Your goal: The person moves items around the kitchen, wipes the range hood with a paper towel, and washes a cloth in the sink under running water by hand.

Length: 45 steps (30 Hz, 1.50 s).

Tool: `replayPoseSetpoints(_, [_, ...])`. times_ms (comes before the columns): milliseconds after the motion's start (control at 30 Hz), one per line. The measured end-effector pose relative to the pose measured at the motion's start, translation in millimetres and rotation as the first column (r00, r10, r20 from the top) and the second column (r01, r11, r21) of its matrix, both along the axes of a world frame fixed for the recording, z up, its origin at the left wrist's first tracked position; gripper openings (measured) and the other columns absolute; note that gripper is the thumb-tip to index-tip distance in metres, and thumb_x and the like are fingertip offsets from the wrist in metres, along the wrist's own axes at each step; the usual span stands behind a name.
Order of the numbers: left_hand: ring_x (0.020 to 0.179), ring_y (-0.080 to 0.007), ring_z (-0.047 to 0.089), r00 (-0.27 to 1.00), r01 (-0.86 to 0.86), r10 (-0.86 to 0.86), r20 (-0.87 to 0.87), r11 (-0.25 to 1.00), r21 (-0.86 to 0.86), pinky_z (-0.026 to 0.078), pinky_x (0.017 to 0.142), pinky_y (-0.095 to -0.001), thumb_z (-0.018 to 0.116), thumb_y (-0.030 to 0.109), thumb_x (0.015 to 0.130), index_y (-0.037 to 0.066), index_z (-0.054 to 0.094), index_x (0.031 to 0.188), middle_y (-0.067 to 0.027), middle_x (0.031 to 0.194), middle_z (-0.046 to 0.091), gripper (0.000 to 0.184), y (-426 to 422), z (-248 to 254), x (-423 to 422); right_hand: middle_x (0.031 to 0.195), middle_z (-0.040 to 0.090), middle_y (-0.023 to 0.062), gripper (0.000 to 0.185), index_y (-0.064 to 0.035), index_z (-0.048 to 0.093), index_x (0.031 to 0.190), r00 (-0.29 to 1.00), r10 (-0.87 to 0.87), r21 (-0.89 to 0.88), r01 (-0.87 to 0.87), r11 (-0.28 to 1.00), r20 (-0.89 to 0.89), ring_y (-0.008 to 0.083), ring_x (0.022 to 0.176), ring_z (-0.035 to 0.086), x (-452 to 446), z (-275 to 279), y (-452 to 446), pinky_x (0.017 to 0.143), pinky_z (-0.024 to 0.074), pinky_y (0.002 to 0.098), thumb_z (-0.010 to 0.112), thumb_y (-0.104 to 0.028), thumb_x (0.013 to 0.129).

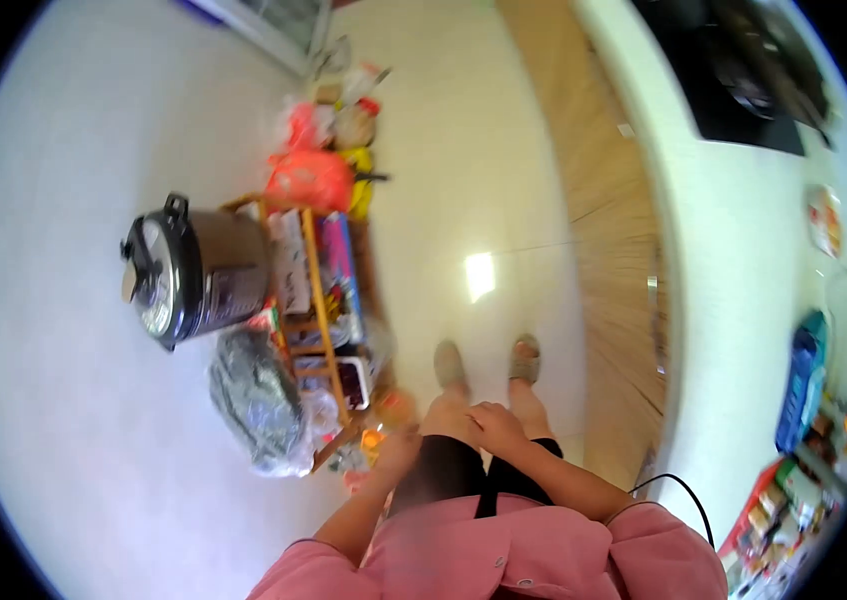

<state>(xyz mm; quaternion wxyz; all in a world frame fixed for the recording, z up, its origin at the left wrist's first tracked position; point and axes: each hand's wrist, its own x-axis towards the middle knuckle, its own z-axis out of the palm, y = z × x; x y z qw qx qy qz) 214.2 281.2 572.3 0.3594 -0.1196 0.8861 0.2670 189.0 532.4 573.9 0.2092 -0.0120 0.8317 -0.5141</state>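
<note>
Head view shows left hand point(400, 450) near the rack point(316, 275), right hand point(495, 428) near black shorts point(440, 470). I cannot tell either grip. Slow, careful movement avoids bumping the rack.

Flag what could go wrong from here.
Left hand looks close to the wooden rack; a bump might jolt the cooker on top.
Red bag sits beside the walkway ahead; a foot could catch it.
Black cable loops near the right sleeve; it may snag.
</note>
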Motion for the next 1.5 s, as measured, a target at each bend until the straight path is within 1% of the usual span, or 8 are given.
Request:
replayPoseSetpoints(67, [0.097, -0.035, 0.065, 0.999, 0.045, -0.046, 0.009, 0.998, 0.054, 0.05, 0.085, -0.0428, 0.056, 0.025, 0.088, 0.007, 0.061, 0.116, -0.0208, 0.106, 0.066, 0.033, 25.1, 30.0, -29.0, 0.089, 0.063, 0.0158, 0.018, -0.0058, 0.066, 0.097, 0.995, -0.076, 0.012, 0.077, 0.997, -0.07, 0.0362, 0.085, 0.06, -2.5, 15.7, 12.6, 0.074, 0.0485, 0.0451, 0.06, -0.014, 0.082])
replayPoseSetpoints(300, [0.083, -0.0275, 0.066, 0.916, 0.401, -0.374, -0.147, 0.846, 0.352, 0.052, 0.078, -0.0363, 0.061, 0.02, 0.088, 0.004, 0.063, 0.111, -0.0177, 0.097, 0.068, 0.029, 75.4, 61.3, -72.7, 0.096, 0.066, 0.0136, 0.019, -0.0046, 0.066, 0.1, 0.932, -0.362, 0.258, 0.347, 0.902, 0.012, 0.0322, 0.086, 0.062, 36.6, 61.2, 37.2, 0.074, 0.0503, 0.0404, 0.058, -0.011, 0.085])
replayPoseSetpoints(467, [0.091, -0.0359, 0.064, 0.805, 0.594, -0.495, -0.328, 0.668, 0.448, 0.05, 0.081, -0.0409, 0.059, 0.018, 0.086, 0.005, 0.064, 0.109, -0.0204, 0.101, 0.065, 0.027, 66.2, 74.2, -65.3, 0.088, 0.063, 0.0138, 0.016, -0.0045, 0.067, 0.097, 0.798, -0.595, 0.06, 0.601, 0.797, -0.1, 0.0309, 0.08, 0.061, 80.4, 65.2, 10.5, 0.072, 0.0493, 0.0379, 0.061, -0.012, 0.084])
replayPoseSetpoints(667, [0.097, -0.0384, 0.06, 0.689, 0.718, -0.708, -0.155, 0.637, 0.281, 0.048, 0.084, -0.0439, 0.057, 0.017, 0.085, 0.005, 0.064, 0.106, -0.0211, 0.104, 0.063, 0.025, 51.4, 81.8, -44.1, 0.098, 0.068, 0.0122, 0.021, -0.0024, 0.065, 0.106, 0.784, -0.62, -0.003, 0.62, 0.785, 0.029, 0.0225, 0.086, 0.067, 104.8, 104.2, -4.4, 0.077, 0.0519, 0.0315, 0.058, -0.016, 0.091])
replayPoseSetpoints(1000, [0.092, -0.042, 0.06, 0.681, 0.722, -0.556, -0.478, 0.617, 0.312, 0.048, 0.08, -0.0456, 0.055, 0.014, 0.086, 0.006, 0.061, 0.11, -0.0232, 0.098, 0.063, 0.026, 59.4, 102.5, 34.7, 0.097, 0.068, 0.0131, 0.023, -0.0017, 0.065, 0.107, 0.736, -0.672, -0.033, 0.672, 0.74, -0.08, 0.0187, 0.086, 0.066, 179.5, 156.5, -4.7, 0.076, 0.0507, 0.0293, 0.061, -0.018, 0.091])
replayPoseSetpoints(1233, [0.094, -0.04, 0.059, 0.645, 0.756, -0.551, -0.529, 0.56, 0.339, 0.048, 0.082, -0.0453, 0.055, 0.011, 0.085, 0.006, 0.06, 0.111, -0.0212, 0.103, 0.063, 0.027, 72.5, 123.9, 116.3, 0.095, 0.07, 0.0124, 0.022, -0.004, 0.066, 0.108, 0.645, -0.765, 0.111, 0.759, 0.641, 0.005, 0.0187, 0.082, 0.066, 313.2, 131.2, 0.5, 0.075, 0.0517, 0.0295, 0.061, -0.016, 0.09])
replayPoseSetpoints(1333, [0.094, -0.0397, 0.06, 0.587, 0.791, -0.546, -0.597, 0.542, 0.282, 0.048, 0.082, -0.0454, 0.055, 0.012, 0.084, 0.006, 0.06, 0.113, -0.0218, 0.103, 0.063, 0.029, 61.6, 121.1, 124.7, 0.095, 0.07, 0.0124, 0.023, -0.0037, 0.066, 0.107, 0.655, -0.751, 0.143, 0.738, 0.66, 0.083, 0.0184, 0.084, 0.066, 309.7, 145.2, -7.1, 0.077, 0.0512, 0.0298, 0.061, -0.018, 0.09])
replayPoseSetpoints(1500, [0.095, -0.0387, 0.059, 0.717, 0.671, -0.507, -0.479, 0.689, 0.274, 0.048, 0.081, -0.0444, 0.058, 0.013, 0.083, 0.005, 0.062, 0.107, -0.0211, 0.104, 0.062, 0.025, 32.2, 128.3, 103.6, 0.094, 0.07, 0.012, 0.023, -0.0031, 0.066, 0.105, 0.729, -0.672, 0.014, 0.676, 0.736, 0.127, 0.0172, 0.084, 0.065, 261.4, 118.0, -25.4, 0.076, 0.0504, 0.0292, 0.059, -0.019, 0.09])
